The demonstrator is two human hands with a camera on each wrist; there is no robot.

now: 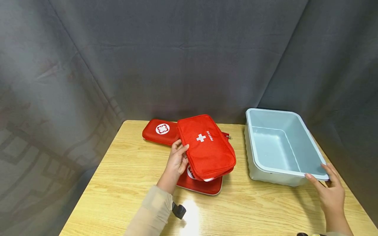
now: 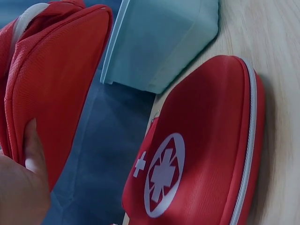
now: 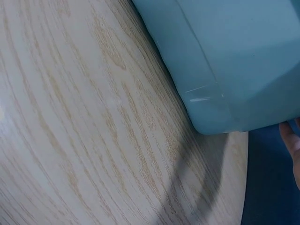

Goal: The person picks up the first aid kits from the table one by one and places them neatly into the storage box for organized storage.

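A soft red first aid pouch (image 1: 206, 154) with a white cross is held above the table by my left hand (image 1: 176, 160), thumb on its face at the left edge; the left wrist view also shows the pouch (image 2: 56, 84) and the hand (image 2: 23, 183). Below it lies a red hard case (image 1: 203, 186), partly covered, its round emblem (image 2: 164, 174) plain in the left wrist view. My right hand (image 1: 330, 190) grips the near right corner of a light blue bin (image 1: 273, 147), thumb and fingers at the rim. In the right wrist view only fingers (image 3: 291, 140) show beside the bin (image 3: 220, 65).
Another red case (image 1: 162, 128) with a round white emblem lies at the table's back left. Behind the raised pouch, a red piece with a metal zip pull (image 1: 228, 137) sticks out. Grey curtains (image 1: 183, 59) hang along the back and sides of the wooden table (image 1: 124, 183).
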